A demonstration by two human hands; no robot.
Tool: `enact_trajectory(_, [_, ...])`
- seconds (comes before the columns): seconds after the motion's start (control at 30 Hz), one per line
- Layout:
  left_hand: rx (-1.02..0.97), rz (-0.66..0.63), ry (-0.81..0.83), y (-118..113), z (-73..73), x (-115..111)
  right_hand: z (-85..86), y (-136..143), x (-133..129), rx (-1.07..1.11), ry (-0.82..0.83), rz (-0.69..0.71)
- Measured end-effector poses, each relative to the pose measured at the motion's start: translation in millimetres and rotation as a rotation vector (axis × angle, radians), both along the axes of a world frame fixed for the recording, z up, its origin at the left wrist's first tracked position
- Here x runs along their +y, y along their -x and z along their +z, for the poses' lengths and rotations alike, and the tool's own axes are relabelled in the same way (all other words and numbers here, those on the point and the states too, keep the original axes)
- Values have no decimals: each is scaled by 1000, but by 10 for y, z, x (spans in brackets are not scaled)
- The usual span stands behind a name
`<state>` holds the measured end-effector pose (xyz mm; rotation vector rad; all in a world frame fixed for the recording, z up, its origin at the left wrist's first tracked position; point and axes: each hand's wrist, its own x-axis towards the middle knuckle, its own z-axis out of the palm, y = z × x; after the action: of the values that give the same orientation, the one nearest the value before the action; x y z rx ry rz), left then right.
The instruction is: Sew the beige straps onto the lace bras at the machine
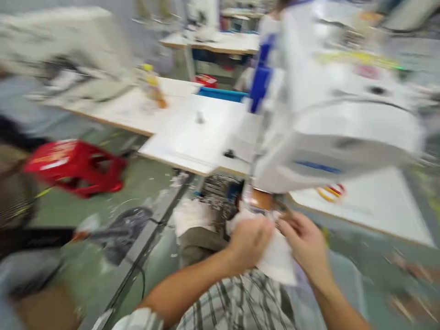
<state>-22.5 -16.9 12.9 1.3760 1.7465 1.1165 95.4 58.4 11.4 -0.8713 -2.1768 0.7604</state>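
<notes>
A white sewing machine (343, 133) fills the upper right, its needle end just above my hands. My left hand (250, 240) is closed on white fabric (278, 263) beside the machine's needle area. To its right, my right hand (302, 238) pinches the edge of the same fabric, which hangs down between both hands. Motion blur hides the fingertips' details.
A white worktable (192, 133) lies ahead, with a yellow-capped bottle (155, 87) at its left part. On the left floor stands a red stool (75, 167). Scissors (332, 192) with red and yellow handles rest on the right tabletop. Another person's hands (412, 270) show at the right edge.
</notes>
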Motion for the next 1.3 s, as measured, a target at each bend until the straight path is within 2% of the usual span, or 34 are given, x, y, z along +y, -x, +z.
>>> enact_trajectory(0.07, [17, -36, -26, -149, -52, 164, 39, -344, 153, 81, 243, -87])
enact_trajectory(0.13, [108, 20, -70, -173, -78, 221, 16, -453, 306, 196, 442, -103])
enact_trajectory(0.23, [310, 45, -146, -96, -78, 202, -52, -414, 512, 236, 527, -98])
enact_trajectory(0.33, [634, -34, -269, -2, -94, 226, -80, -346, 676, 228, 560, -43])
enact_trajectory(0.4, [797, -67, -344, 45, -112, 282, -74, -329, 764, 224, 559, -13])
enact_trajectory(0.47, [851, -73, -374, 78, -118, 333, -63, -326, 823, 233, 551, 15])
enact_trajectory(0.7, [789, -109, -324, 149, -63, 361, -81, -306, 844, 300, 578, 46])
enact_trajectory(0.87, [962, -70, -307, 164, -14, 416, -79, -208, 928, 127, 363, 7])
enact_trajectory(1.0, [1017, -34, -308, 189, 32, 453, -70, -115, 1010, -52, 245, -28])
enact_trajectory(1.13, [997, -50, -262, 235, 59, 474, -29, -57, 1043, -174, 187, -61])
enact_trajectory(1.3, [973, -41, -211, 251, 81, 492, 79, -32, 1038, -222, 187, -85])
